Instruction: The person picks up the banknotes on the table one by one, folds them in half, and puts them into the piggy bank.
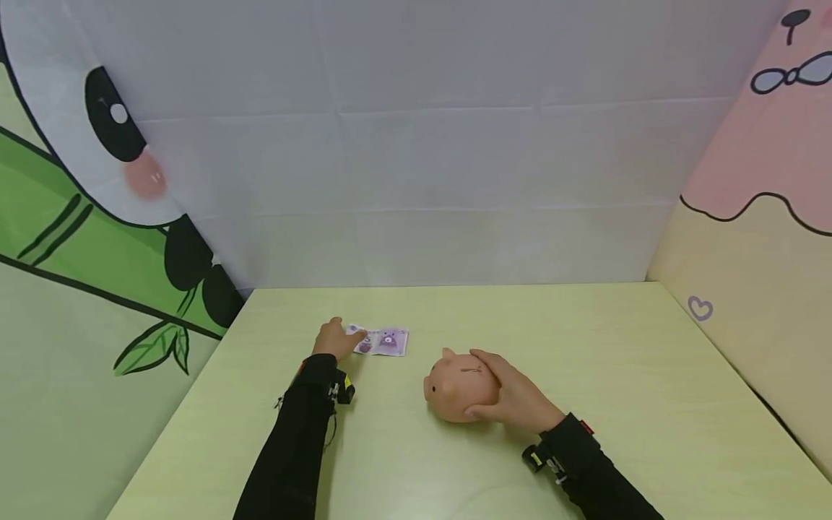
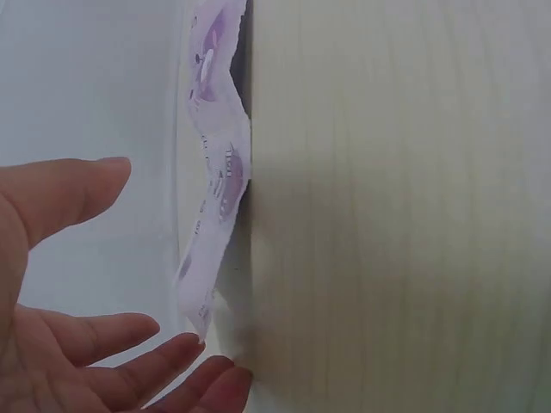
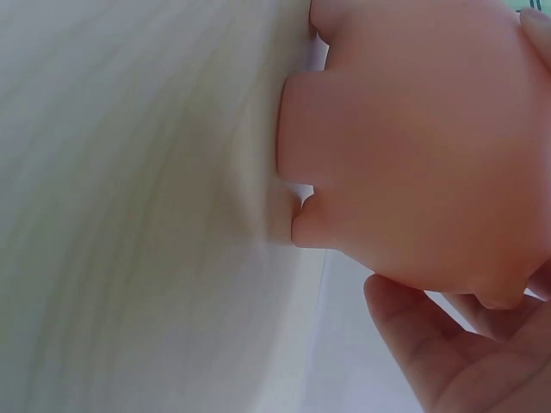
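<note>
A peach-coloured piggy bank (image 1: 458, 393) stands on the table, its snout toward the left and a thin dark slot mark on its back. My right hand (image 1: 523, 397) holds it from behind, thumb on the near side and fingers over the far side. Its stubby feet show at the tabletop in the right wrist view. Farther left and back lies a purple play banknote (image 1: 392, 341), creased and wavy in the left wrist view. Around its left end is my left hand (image 1: 336, 339), thumb and fingers spread apart, fingertips right at the note's end.
The pale wood-grain table (image 1: 585, 332) reaches back to a white wall sheet (image 1: 422, 180). Cartoon-printed panels stand along the left and right sides. Each wrist carries a small black camera, and dark sleeves cover both arms.
</note>
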A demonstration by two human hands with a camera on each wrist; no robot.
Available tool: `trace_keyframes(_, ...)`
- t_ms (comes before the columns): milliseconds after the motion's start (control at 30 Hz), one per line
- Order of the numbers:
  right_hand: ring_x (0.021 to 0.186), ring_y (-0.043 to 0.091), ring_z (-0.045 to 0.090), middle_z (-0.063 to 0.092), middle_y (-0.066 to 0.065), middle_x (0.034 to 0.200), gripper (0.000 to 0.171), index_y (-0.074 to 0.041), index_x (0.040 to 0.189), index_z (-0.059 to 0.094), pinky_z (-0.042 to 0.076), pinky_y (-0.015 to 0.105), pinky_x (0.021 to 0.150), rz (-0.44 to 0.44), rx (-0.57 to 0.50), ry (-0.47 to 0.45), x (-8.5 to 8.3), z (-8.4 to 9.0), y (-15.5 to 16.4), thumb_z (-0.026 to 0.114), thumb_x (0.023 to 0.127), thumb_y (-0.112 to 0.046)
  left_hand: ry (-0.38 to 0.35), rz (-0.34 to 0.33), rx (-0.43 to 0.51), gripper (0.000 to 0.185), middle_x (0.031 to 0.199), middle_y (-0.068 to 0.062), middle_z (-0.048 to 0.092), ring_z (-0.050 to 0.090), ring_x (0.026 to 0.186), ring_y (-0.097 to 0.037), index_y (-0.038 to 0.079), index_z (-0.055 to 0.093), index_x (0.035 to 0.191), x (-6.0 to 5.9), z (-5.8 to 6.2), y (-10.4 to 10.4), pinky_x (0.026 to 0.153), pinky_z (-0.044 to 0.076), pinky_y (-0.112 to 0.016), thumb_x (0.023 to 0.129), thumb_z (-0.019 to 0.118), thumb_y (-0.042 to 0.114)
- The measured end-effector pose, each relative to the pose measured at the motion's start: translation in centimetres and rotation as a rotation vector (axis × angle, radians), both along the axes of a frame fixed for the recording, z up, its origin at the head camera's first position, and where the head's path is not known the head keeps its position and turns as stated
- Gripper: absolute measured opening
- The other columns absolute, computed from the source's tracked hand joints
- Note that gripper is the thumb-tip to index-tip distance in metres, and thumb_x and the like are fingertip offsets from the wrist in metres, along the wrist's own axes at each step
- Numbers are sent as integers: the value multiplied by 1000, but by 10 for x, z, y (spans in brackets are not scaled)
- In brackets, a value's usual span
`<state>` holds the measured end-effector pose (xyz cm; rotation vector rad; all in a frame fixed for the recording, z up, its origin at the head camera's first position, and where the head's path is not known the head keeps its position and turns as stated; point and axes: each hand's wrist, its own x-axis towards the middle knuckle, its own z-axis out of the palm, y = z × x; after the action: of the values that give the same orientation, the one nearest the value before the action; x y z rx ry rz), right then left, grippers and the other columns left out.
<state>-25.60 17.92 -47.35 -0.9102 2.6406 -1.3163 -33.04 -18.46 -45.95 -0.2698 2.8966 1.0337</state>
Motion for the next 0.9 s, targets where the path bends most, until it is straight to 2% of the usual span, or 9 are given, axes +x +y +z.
trace_keyframes(200, 127, 29, 52, 47, 10, 146, 93, -14, 151, 34, 49, 46, 97, 2, 4, 8, 0, 0, 0, 80, 78, -48, -9, 2, -47, 73, 139, -38, 44, 47, 126, -52, -15, 30, 145, 1, -2, -1, 104, 43, -56, 95, 59, 30)
trace_keyframes(367, 127, 29, 52, 47, 10, 146, 93, -14, 151, 34, 49, 45, 97, 3, 1, 11, 0, 0, 0, 80, 78, -48, 25, -33, -77, 59, 128, -35, 55, 57, 112, -46, -17, 46, 133, -6, -13, -9, 95, 48, -52, 92, 64, 21)
trace_keyframes(533, 127, 28, 53, 47, 10, 146, 93, -14, 151, 34, 49, 46, 98, 3, 0, 3, -1, -2, 0, 79, 78, -49, 28, -35, -79, 47, 123, -32, 59, 58, 109, -42, -15, 55, 124, -11, -21, -14, 92, 48, -50, 90, 65, 16)
trace_keyframes(767, 127, 28, 52, 47, 9, 146, 93, -15, 151, 34, 49, 46, 98, -4, 4, 1, -3, -4, 1, 80, 77, -48, 57, 9, -72, 28, 107, -27, 63, 57, 88, -34, -11, 63, 108, -4, -16, -8, 76, 47, -41, 93, 60, 12)
trace_keyframes(900, 127, 28, 53, 47, 9, 146, 93, -14, 151, 34, 49, 46, 98, -8, 2, 5, -3, -4, 1, 81, 77, -47, 71, 46, -51, 27, 110, -28, 63, 59, 93, -36, -11, 64, 109, 2, -11, -3, 80, 49, -44, 93, 58, 10)
